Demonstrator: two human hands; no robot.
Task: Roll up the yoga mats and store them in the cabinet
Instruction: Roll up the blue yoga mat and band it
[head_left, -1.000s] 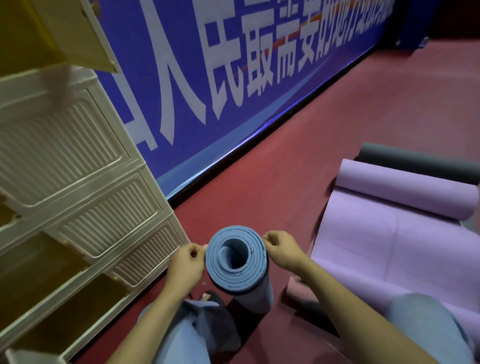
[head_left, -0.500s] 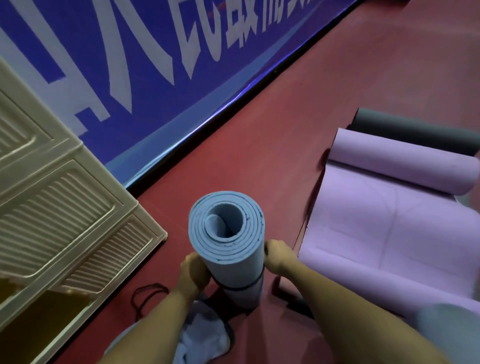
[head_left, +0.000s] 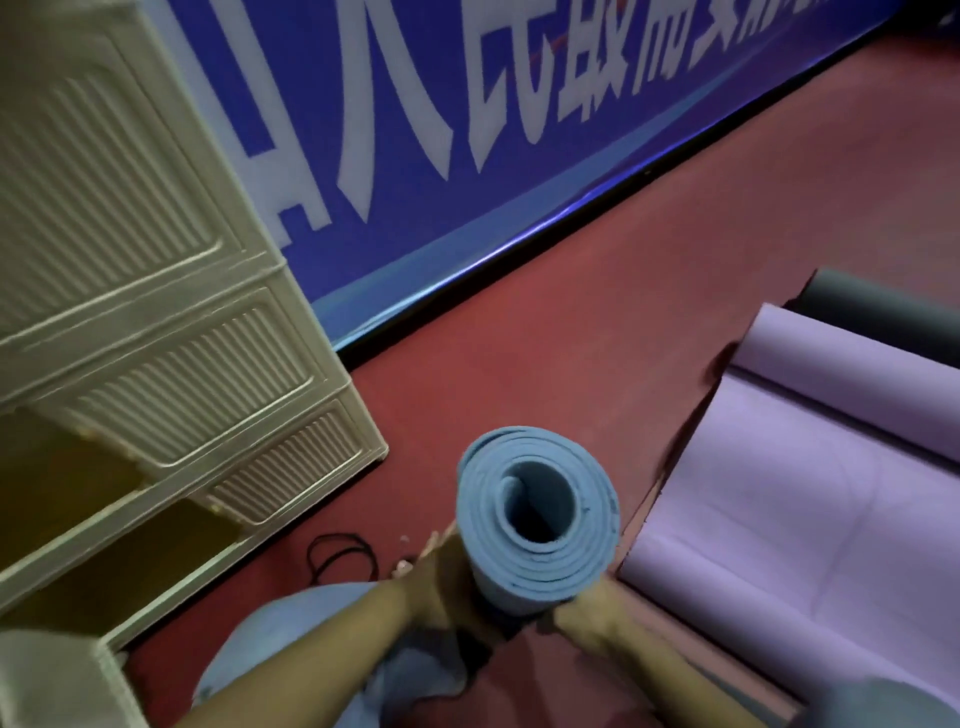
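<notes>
The blue yoga mat (head_left: 537, 512) stands on end, fully rolled, just right of the cabinet's (head_left: 171, 332) lowest corner, its spiral top facing the camera. The left hand (head_left: 434, 582) presses against the roll's left side below the top rim; the right hand (head_left: 584, 613) bears on the lower right side. Both hands are largely hidden behind the roll, so whether the fingers curl round it or lie flat cannot be told. Judged by appearance, the roll is light, soft foam with springy layers liable to unwind if let go; hold is best taken round the middle of the barrel with both hands, squeezing enough to keep the outer flap closed. A thin black cord loop (head_left: 340, 556) lies on the floor between the cabinet and the roll, possibly a strap for binding. Right of the roll, well clear of the cabinet, a purple mat (head_left: 810, 499) lies partly unrolled, with a grey roll (head_left: 883, 306) beyond it. The cabinet is cream plastic with ribbed panels; open compartments show along its lower left. The floor (head_left: 571, 322) is red, matt and even. A blue banner (head_left: 467, 130) with white lettering runs along the wall behind the cabinet.
</notes>
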